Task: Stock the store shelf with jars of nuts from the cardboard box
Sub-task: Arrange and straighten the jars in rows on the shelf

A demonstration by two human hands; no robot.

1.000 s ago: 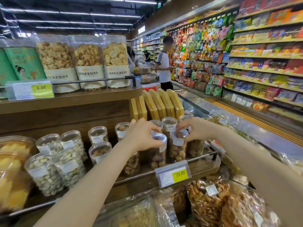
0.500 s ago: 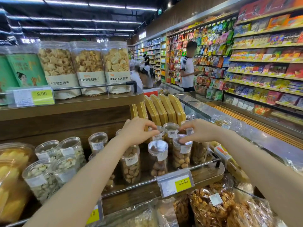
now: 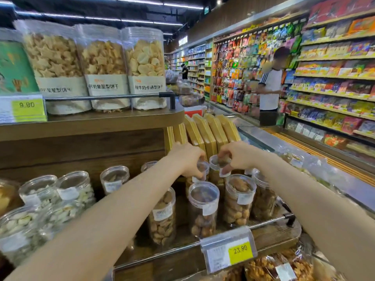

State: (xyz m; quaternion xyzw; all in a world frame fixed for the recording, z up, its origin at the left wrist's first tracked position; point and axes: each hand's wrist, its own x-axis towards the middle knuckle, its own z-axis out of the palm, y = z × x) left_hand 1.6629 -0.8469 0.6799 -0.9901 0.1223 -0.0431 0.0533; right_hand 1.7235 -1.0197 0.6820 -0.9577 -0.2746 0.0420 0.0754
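Several clear plastic jars of nuts stand on the wooden shelf behind a metal rail. My left hand grips the lid of a back-row jar. Beside it, my right hand grips the lid of the neighbouring back-row jar. In front of them stand three front-row jars: one at the left, one in the middle, one at the right. The cardboard box is not in view.
Jars of pale seeds fill the shelf's left side. Yellow flat boxes lean behind the jars. Big biscuit tubs sit on the upper shelf. A price tag hangs on the rail. A person stands in the aisle.
Both hands have moved from the front-row jars back and up to the rear-row jars, now gripping their lids. The person in the aisle has shifted further right in view.
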